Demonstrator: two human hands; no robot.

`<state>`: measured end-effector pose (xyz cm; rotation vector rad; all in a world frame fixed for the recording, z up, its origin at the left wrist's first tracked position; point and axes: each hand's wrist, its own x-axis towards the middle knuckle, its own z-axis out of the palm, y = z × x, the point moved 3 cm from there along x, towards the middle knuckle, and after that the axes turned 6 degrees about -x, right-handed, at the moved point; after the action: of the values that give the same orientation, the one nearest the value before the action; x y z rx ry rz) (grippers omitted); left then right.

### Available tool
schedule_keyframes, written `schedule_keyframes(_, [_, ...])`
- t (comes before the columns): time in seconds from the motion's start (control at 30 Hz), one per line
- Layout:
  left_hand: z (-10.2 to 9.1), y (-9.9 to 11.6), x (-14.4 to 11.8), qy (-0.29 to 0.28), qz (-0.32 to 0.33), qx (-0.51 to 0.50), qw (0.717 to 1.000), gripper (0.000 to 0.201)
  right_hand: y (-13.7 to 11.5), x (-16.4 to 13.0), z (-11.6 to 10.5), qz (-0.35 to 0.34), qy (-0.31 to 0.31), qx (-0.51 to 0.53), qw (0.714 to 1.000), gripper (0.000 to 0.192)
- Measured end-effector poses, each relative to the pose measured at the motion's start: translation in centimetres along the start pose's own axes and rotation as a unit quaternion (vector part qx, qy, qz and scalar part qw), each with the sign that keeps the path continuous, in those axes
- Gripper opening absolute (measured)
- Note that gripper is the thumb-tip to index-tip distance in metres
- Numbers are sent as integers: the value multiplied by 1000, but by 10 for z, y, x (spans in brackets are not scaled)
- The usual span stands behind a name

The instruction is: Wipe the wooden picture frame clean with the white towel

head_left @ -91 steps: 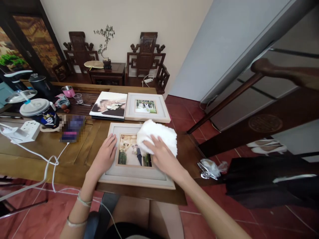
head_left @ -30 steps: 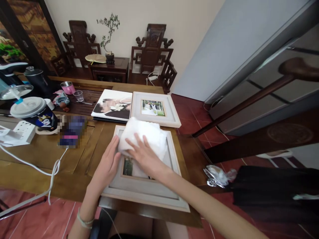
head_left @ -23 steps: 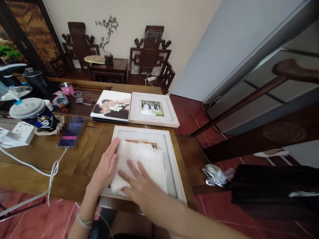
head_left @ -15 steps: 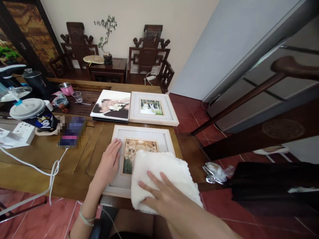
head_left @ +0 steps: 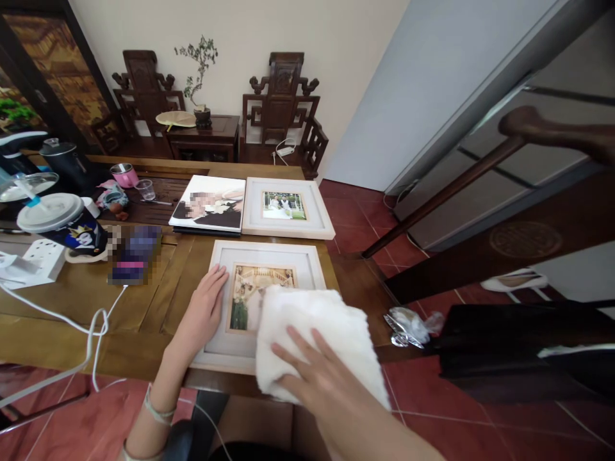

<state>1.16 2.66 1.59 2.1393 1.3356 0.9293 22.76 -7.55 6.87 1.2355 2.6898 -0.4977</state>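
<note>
On a wooden surface (head_left: 72,301) in a room with carved chairs, the left hand (head_left: 204,310) lies flat, fingers spread, steadying a white picture frame (head_left: 266,256) while the right hand (head_left: 312,374) presses open-palmed on a white cloth (head_left: 312,320) wiping its near-right corner, apparently mid-wipe.

Two carved dark chairs (head_left: 281,105) at twelve o'clock against a cream wall (head_left: 240,32) — red-tiled floor (head_left: 384,218) toward three, daylight soft.
</note>
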Motion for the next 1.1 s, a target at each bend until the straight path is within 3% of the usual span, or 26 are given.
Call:
schedule_keyframes(0.13, [1, 0, 0, -32, 10, 30, 999, 45, 28, -31, 0, 21, -6, 7, 1000, 62])
schedule_keyframes(0.23, [1, 0, 0, -49, 21, 47, 997, 47, 42, -33, -11, 20, 36, 12, 999, 66])
schedule_keyframes(0.47, [0, 1, -1, -35, 22, 31, 999, 46, 88, 16, -39, 62, 105, -28, 992, 69])
schedule_keyframes(0.6, [2, -2, -3, -7, 29, 16, 999, 46, 100, 36, -37, 69, 143, -53, 986, 72])
schedule_keyframes(0.7, [4, -4, -4, 4, 31, 12, 999, 46, 86, 27, -22, 68, 124, -60, 988, 74])
schedule_keyframes(0.8, [4, -5, -4, 4, 28, 10, 1000, 48, 56, 0, -9, 52, 62, -40, 996, 73])
schedule_keyframes(0.93, [4, -5, -3, 3, 27, 14, 1000, 49, 10, -26, -8, 12, -27, 18, 999, 73])
schedule_keyframes(1.03, [4, -4, -3, 4, 32, 14, 999, 50, -21, -17, -7, -36, -34, 54, 997, 77])
schedule_keyframes(1.1, [4, -5, -4, 7, 37, 10, 999, 50, -33, 1, -3, -56, -2, 57, 997, 75])
